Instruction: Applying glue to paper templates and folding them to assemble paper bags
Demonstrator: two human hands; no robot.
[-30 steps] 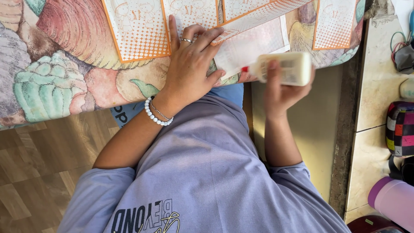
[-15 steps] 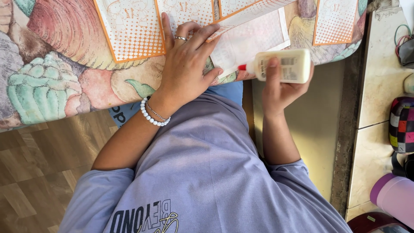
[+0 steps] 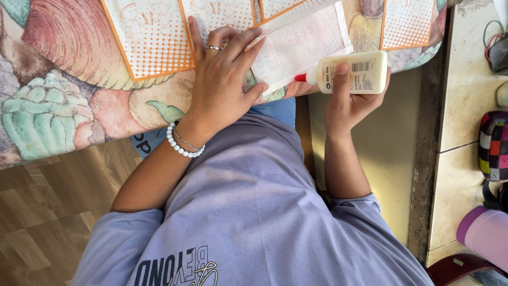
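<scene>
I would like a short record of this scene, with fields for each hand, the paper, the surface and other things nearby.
left hand: pressed flat on the white sheet, fingers spread; a ring and a bead bracelet are worn
right hand: grips the glue bottle, which lies sideways, red tip toward the sheet
white sheet: faint pink pattern, one edge lifted
orange-dotted cards: several, lying flat around the sheet
surface: cloth with a fruit print
nearby: checkered pouch, pink bottle

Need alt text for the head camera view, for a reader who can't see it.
A person's right hand holds a white glue bottle, its red tip at a pale paper sheet that the left hand presses flat. Orange-dotted printed sheets lie on a fruit-patterned tablecloth.
</scene>
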